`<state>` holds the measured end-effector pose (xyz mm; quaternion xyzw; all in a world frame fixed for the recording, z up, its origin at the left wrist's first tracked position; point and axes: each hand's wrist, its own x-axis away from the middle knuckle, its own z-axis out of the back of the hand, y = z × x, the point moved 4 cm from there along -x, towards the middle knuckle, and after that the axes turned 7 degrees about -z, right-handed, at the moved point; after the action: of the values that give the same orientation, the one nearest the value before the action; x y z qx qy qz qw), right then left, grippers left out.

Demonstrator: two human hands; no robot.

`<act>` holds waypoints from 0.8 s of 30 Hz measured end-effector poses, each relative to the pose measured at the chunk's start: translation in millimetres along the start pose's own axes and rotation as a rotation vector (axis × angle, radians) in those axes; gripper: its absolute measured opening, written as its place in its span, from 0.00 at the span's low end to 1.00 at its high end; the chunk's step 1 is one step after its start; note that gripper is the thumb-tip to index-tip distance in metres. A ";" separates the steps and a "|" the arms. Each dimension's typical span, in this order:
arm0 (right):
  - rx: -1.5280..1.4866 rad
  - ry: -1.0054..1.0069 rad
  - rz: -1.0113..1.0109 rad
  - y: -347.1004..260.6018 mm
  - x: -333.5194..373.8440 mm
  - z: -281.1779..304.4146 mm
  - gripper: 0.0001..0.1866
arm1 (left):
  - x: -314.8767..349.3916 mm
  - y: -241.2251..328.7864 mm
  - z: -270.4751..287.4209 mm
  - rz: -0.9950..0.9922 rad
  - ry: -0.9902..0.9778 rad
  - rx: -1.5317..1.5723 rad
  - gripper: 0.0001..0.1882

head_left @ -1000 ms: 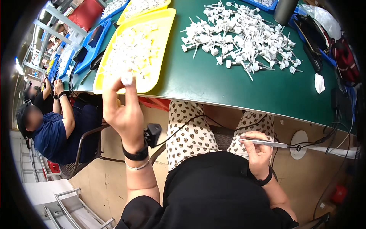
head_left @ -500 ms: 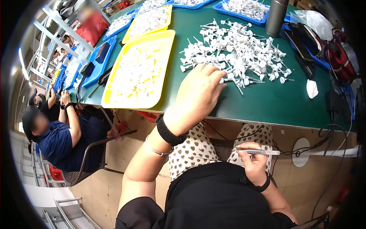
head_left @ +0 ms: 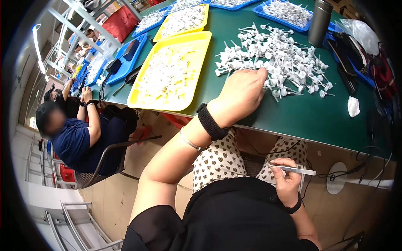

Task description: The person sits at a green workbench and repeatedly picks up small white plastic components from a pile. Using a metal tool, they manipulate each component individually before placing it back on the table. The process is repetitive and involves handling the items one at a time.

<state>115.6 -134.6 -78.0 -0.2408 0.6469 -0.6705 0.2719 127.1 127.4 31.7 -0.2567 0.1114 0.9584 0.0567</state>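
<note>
My left hand (head_left: 243,94) reaches over the green table to the near edge of a loose pile of small white plastic parts with thin stems (head_left: 278,62). Its fingers are curled downward and closed, and the back of the hand hides whatever they grip. Low over my lap, my right hand (head_left: 288,182) is closed around metal tweezers (head_left: 300,170), which lie across the fingers and thumb. To the left of the pile, a yellow tray (head_left: 200,69) holds many similar white parts with some yellow showing among them.
Another yellow tray (head_left: 204,20) and blue trays (head_left: 274,21) of white parts stand farther back. A dark grey bottle (head_left: 320,23) stands behind the pile. At right are a crumpled white tissue (head_left: 353,106) and bags. A co-worker (head_left: 73,144) sits at left; cables hang below the table.
The view has shifted, so the table and trays sit farther right in it. My left hand stays at the pile's near edge, fingers more curled. My right hand keeps the tweezers over my lap.
</note>
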 end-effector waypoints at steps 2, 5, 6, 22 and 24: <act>0.020 -0.002 0.018 2.3 0.8 0.2 0.07 | 1.8 1.2 10.5 0.117 0.076 0.154 0.11; 0.025 0.001 0.056 10.0 1.2 -0.6 0.07 | 15.5 -2.7 16.3 0.516 0.086 0.818 0.11; 0.014 0.000 0.040 10.9 1.3 -0.9 0.07 | 20.4 -0.4 18.9 0.556 0.125 0.942 0.11; -0.179 0.040 0.043 0.4 -0.4 -3.8 0.08 | 158.5 87.8 -40.9 0.837 0.066 1.646 0.17; -0.174 0.023 0.065 0.8 -0.8 -5.3 0.09 | 167.0 86.8 -55.2 0.846 0.120 1.693 0.14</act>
<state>112.6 -130.2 -79.0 -0.2346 0.7133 -0.6053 0.2642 -4.7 38.5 -83.1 -0.1174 0.8560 0.4853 -0.1337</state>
